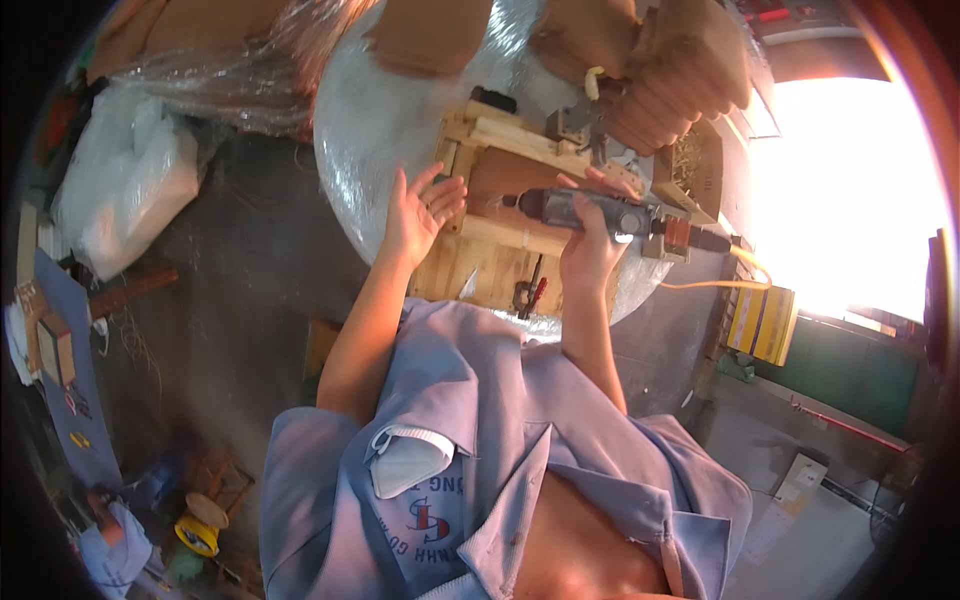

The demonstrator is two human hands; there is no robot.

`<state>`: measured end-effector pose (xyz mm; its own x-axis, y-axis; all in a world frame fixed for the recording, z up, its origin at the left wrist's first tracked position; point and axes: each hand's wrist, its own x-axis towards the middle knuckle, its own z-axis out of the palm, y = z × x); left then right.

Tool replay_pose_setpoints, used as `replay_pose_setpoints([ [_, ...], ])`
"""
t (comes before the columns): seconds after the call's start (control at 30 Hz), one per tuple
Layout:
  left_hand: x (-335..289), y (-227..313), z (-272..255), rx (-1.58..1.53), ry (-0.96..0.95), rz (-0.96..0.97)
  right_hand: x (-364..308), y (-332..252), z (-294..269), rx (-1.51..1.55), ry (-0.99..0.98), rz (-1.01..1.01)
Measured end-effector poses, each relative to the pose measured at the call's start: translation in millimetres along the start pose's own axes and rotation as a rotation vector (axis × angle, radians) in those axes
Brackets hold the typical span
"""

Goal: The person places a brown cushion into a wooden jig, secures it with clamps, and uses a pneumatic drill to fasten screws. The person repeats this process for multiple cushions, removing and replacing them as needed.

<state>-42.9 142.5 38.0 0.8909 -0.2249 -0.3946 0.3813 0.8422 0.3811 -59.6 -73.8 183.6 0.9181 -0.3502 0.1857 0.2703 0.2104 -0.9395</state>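
Observation:
My right hand (pixel 594 232) is wrapped round a dark grey die grinder (pixel 575 207), held sideways with its tip pointing left. A yellow cord (pixel 745 262) trails from its rear end. My left hand (pixel 425 212) is open, palm up and fingers apart, just left of the tip and apart from the tool. Beneath both hands lies a wooden jig (pixel 490 262) on a round, plastic-wrapped table (pixel 345 130). A flat brown wood piece (pixel 505 172) sits within the jig's frame. Near the front edge rests a small red-handled clamp (pixel 535 292).
Brown shaped wood pieces (pixel 690 75) are stacked at the table's far right, another (pixel 430 35) at the far side. A wooden box (pixel 690 165) stands right of the jig. Wrapped bundles (pixel 130 180) stand left. Another person (pixel 115 545) is at the lower left.

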Motion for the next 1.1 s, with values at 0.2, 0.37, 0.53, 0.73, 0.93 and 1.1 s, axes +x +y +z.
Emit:
replay_pose_setpoints([
  [0.2, -4.8, -3.1, 24.1, 0.188, -0.163, -0.100, -18.9, -19.3, -0.1, 0.022, 0.033, -0.008],
  [0.37, 3.0, -9.1, 32.3, 0.255, -0.275, -0.163, -26.9, -28.8, -2.9, 0.066, 0.105, 0.036],
  [0.53, 5.9, -12.6, 31.2, 0.230, -0.268, -0.162, -29.3, -30.9, -7.2, 0.071, 0.121, 0.035],
  [0.73, 10.7, -17.5, 8.2, 0.229, -0.150, -0.200, -25.2, -29.8, -4.2, 0.115, 0.156, -0.019],
  [0.93, 12.9, -26.8, 2.3, 0.136, -0.030, -0.130, -23.2, -29.6, -1.0, 0.096, 0.176, -0.006],
  [1.1, 16.9, -22.9, -4.3, 0.238, -0.008, -0.146, -18.8, -29.4, -1.9, 0.085, 0.179, 0.023],
])
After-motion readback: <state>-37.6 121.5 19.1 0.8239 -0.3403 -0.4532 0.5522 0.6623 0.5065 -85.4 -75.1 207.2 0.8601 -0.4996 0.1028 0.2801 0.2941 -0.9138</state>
